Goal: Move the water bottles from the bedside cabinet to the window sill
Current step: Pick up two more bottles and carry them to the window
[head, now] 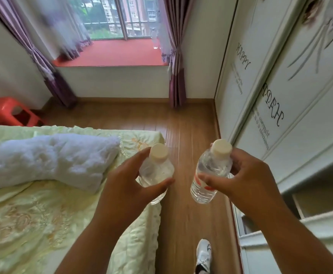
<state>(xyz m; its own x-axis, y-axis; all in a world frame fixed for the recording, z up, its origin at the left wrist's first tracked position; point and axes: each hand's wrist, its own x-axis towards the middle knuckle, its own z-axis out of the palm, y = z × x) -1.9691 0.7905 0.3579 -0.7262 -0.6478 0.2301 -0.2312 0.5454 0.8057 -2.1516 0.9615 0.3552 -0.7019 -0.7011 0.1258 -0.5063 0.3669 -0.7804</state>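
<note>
My left hand [126, 182] grips a clear water bottle [157, 171] with a cream cap, held upright over the bed's edge. A second clear bottle [211, 175], with a cream cap and a red-marked label, is in my right hand [246, 180] above the wooden floor. Both bottles are at chest height in the aisle. Ahead lies the red window sill [112, 54], several steps away. Another clear bottle [155, 39] stands on the sill's right end, next to the curtain.
The bed with a pale green quilt [43, 214] and a rolled white blanket [49, 157] fills the left. A white wardrobe [280, 86] lines the right, leaving a narrow wooden floor aisle [189, 125]. A red plastic stool [7, 111] stands far left. Purple curtains [175, 56] flank the sill.
</note>
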